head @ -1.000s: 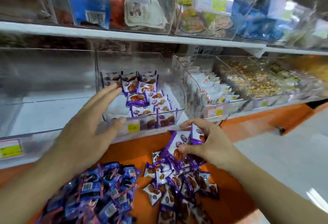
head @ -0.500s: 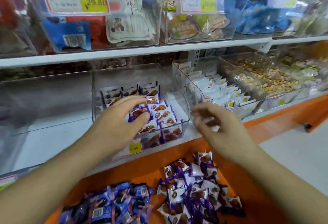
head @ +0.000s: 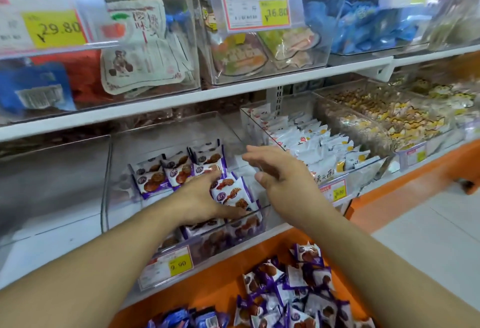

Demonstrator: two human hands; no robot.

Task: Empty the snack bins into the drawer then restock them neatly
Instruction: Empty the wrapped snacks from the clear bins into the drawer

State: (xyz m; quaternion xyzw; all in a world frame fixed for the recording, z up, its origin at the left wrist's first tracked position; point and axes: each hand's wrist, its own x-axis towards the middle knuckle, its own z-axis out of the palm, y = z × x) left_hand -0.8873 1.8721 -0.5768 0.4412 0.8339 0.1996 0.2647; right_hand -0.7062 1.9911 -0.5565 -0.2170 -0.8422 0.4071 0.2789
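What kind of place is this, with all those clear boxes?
Most likely a shop's snack aisle. Clear bins of wrapped snacks sit on white shelves, and yellow price tags such as 16.80 and 9.90 are clipped to the bin fronts.

1. You face a white shelving unit [head: 181, 99] whose upper shelf board runs across the view, rising toward the right edge.
2. Behind the lower shelf, you can see a slotted white upright [head: 279, 99] at the back.
3. Below the lower shelf's front edge, an orange base panel [head: 405, 184] stretches to the right.
4. At your right, the floor [head: 428, 234] is pale grey tile with faint joints.
5. The light on all of it is bright and even.
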